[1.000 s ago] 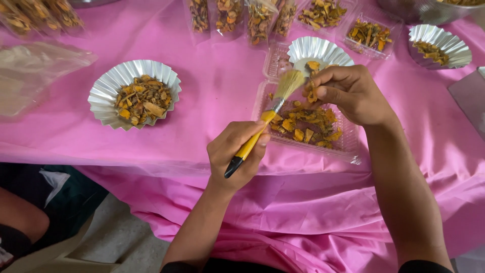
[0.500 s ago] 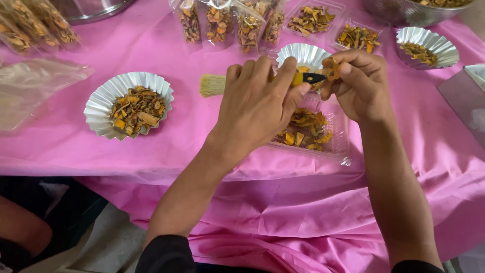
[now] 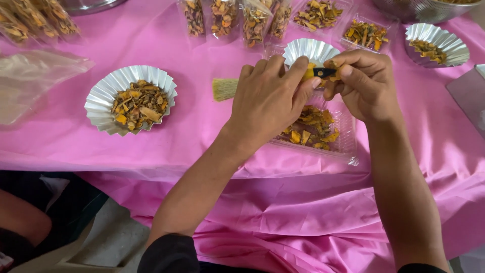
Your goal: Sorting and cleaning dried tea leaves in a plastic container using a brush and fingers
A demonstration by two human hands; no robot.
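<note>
My left hand lies over a small brush and grips its yellow handle. The pale bristles stick out to the left, level above the pink cloth. My right hand pinches the black end of the handle between thumb and fingers. Both hands hover over a clear plastic tray holding dried yellow-orange pieces. Just behind my fingers stands an empty silver foil cup.
A filled foil cup sits to the left on the pink tablecloth. Clear bags of dried pieces, more trays and another foil cup line the back. An empty plastic bag lies far left.
The brush has swung from upright in my left hand to lying level, bristles pointing left. My left hand moved up over the tray, and my right hand took the handle's end.
</note>
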